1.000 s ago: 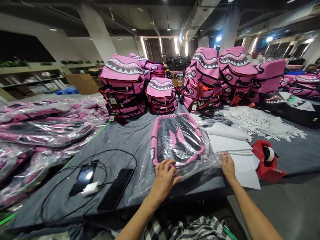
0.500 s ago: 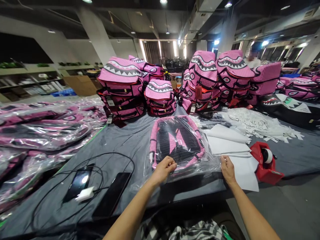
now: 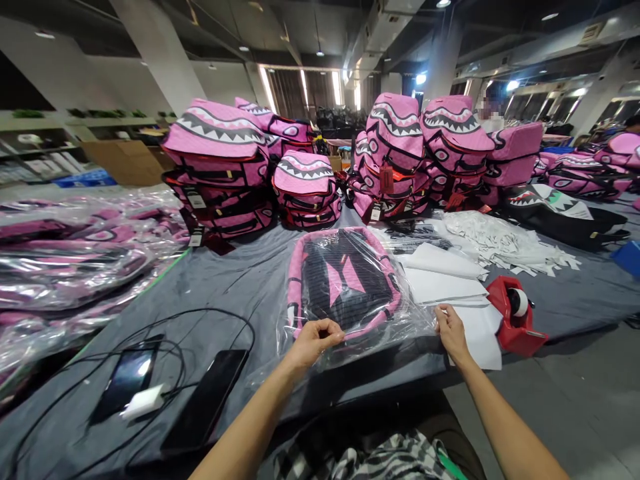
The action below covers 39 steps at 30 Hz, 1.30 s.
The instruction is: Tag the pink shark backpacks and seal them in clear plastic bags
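A pink and black backpack lies flat in front of me, its dark ribbed back panel facing up with pink angular shapes on it. Around it is a clear plastic bag, whose loose, wrinkled end spreads toward me and to the right. My left hand pinches the plastic at the near edge, thumb against fingers. At the right corner of the bag, my right hand is closed on the film, with sheets of white paper just beyond it.
A red tape dispenser stands at right, near white strips. Pink backpacks are stacked along the back. Bagged ones lie left. Two phones, a white charger and black cables occupy the near left. A person is behind the stacks.
The whole view has swung to the right, so things appear farther left. My left hand's fingers have straightened slightly along the plastic. Both hands stay at the bag's near edge.
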### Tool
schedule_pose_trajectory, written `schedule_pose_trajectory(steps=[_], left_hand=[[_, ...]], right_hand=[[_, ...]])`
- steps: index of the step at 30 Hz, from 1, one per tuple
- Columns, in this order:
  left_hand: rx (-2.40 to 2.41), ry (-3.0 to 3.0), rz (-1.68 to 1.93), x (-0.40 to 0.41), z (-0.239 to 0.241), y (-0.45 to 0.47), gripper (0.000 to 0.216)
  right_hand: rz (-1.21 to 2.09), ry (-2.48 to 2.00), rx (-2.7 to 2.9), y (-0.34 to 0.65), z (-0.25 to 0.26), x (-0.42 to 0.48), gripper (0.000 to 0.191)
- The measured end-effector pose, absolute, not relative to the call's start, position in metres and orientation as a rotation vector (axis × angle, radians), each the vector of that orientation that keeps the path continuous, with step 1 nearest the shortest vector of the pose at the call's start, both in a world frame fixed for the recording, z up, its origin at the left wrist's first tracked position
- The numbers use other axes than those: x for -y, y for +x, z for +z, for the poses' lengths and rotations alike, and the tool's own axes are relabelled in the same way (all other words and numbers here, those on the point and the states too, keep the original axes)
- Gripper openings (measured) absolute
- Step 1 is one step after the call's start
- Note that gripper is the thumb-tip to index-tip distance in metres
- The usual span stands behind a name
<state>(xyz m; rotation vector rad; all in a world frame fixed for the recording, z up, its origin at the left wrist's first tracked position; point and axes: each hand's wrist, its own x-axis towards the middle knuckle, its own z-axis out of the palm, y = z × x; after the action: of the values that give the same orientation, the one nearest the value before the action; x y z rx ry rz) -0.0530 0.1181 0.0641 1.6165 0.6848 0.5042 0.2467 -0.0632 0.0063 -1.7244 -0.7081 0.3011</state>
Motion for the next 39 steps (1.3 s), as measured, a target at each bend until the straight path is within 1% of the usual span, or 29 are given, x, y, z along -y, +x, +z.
schedule_pose_trajectory(steps=[11,15,19,23,26,29,32,35,39], left_hand=[[-0.712,1.678,0.717,-0.113,0.053,-0.057,0.028],[-0.772,1.611,0.618,-0.111,0.061,-0.051,0.028],[-0.848,1.607,0.526,-0.110,0.072,-0.045,0.027],[-0.834,1.701,0.453,-0.111,0.075,-0.047,0.035],[-0.842,1.765,0.410,-0.118,0.068,-0.051,0.047],[-0.860,1.772,0.396,-0.124,0.059,-0.053,0.054],[-0.884,1.771,0.408,-0.122,0.056,-0.055,0.055],[-0.889,1.791,0.409,-0.122,0.053,-0.055,0.058],[-0.902,1.791,0.445,-0.131,0.039,-0.053,0.066]], right_hand=[[0.290,-1.677,0.699,0.248,-0.001,0.058,0.052],[0.284,-1.675,0.702,0.249,-0.003,0.056,0.054],[0.162,-1.693,0.684,0.268,0.010,0.080,0.054],[-0.161,-1.823,0.537,0.315,0.040,0.151,0.050],[-0.302,-1.965,0.357,0.345,0.063,0.208,0.055],[-0.263,-2.043,0.249,0.363,0.069,0.237,0.059],[-0.135,-2.061,0.224,0.371,0.059,0.234,0.059],[-0.038,-2.050,0.220,0.375,0.047,0.217,0.054],[-0.036,-2.033,0.198,0.377,0.049,0.202,0.043]])
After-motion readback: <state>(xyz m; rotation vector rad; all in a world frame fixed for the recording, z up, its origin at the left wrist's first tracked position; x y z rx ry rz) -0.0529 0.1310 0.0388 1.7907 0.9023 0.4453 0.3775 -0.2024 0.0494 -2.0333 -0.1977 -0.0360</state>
